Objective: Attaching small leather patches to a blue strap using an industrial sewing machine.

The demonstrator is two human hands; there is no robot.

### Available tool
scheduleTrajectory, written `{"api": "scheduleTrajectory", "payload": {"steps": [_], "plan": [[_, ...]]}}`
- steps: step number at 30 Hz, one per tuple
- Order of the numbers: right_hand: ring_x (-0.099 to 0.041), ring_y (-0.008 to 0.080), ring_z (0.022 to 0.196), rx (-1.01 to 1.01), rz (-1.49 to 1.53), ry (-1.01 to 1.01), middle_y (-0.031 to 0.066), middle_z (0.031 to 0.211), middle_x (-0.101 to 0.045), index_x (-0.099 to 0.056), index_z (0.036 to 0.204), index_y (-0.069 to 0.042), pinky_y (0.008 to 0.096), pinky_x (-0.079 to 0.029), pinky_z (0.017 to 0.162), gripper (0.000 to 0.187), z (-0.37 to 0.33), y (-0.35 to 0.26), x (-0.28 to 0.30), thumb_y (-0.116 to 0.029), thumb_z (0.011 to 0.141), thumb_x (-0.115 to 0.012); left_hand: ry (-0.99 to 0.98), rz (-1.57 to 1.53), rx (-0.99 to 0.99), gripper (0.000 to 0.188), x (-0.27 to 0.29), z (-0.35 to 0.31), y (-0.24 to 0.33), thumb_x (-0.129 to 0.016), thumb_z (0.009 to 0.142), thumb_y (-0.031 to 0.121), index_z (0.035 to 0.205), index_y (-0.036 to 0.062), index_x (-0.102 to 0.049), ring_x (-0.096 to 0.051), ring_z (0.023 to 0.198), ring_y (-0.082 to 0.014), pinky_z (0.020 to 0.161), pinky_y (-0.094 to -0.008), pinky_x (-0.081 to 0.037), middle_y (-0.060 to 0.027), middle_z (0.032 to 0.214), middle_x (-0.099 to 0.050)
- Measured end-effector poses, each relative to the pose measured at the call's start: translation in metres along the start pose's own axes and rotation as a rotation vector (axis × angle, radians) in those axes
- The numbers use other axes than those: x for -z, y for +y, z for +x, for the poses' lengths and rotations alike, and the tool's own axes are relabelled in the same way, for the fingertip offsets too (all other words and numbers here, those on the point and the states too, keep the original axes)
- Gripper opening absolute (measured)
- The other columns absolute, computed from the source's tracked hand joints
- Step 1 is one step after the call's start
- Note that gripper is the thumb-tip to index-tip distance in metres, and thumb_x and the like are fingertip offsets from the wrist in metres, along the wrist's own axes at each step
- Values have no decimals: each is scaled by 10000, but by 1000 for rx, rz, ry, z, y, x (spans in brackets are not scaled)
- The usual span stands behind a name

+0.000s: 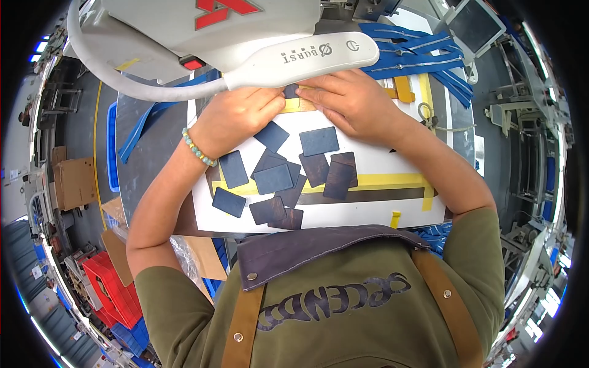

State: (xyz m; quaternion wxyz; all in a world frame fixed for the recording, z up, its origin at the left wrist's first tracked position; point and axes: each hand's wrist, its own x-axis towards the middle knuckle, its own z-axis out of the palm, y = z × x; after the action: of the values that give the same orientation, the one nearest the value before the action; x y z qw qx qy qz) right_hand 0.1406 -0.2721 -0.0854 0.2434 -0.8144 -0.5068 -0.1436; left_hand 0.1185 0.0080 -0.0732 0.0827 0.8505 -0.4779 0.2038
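Observation:
A small dark patch [291, 91], which looks like leather, lies under the sewing machine's white head, partly hidden by the lamp arm. My left hand [239, 119], with a beaded bracelet at its wrist, has its fingertips closed on the patch's left side. On its right side my right hand [356, 104] grips the edge with bent fingers; some of them are hidden behind the lamp arm. Several loose patches, blue-black [319, 141] and dark brown [339, 179], are scattered and overlapping on the white work surface [380, 218] between my forearms.
The white sewing machine [153, 30] and its curved lamp arm [300, 59] overhang my hands. Blue zipper strips [423, 52] lie at the far right, another blue strip [138, 132] at left. Yellow tape [392, 180] crosses the surface. A screen [475, 27] stands far right.

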Motion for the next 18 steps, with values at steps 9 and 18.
{"api": "scheduleTrajectory", "payload": {"steps": [9,18], "plan": [[-616,260,1270,41,-52,-70,76,1316,-700,-729,1220,-39,423,-512,1032,371,8,-6,3,-90,854,-703,-86,76,-3,158,3,4,1,-717,787,69,935,67,-661,-681,928,-161,803,-289,-597,-31,1147,-749],[-634,257,1235,72,-19,3,85,1302,-712,-734,1153,-20,438,-509,1023,325,7,-2,0,-109,845,-683,-86,92,-113,152,8,11,-3,-706,786,69,933,69,-668,-685,919,-161,789,-289,-599,-26,1120,-748]]}}
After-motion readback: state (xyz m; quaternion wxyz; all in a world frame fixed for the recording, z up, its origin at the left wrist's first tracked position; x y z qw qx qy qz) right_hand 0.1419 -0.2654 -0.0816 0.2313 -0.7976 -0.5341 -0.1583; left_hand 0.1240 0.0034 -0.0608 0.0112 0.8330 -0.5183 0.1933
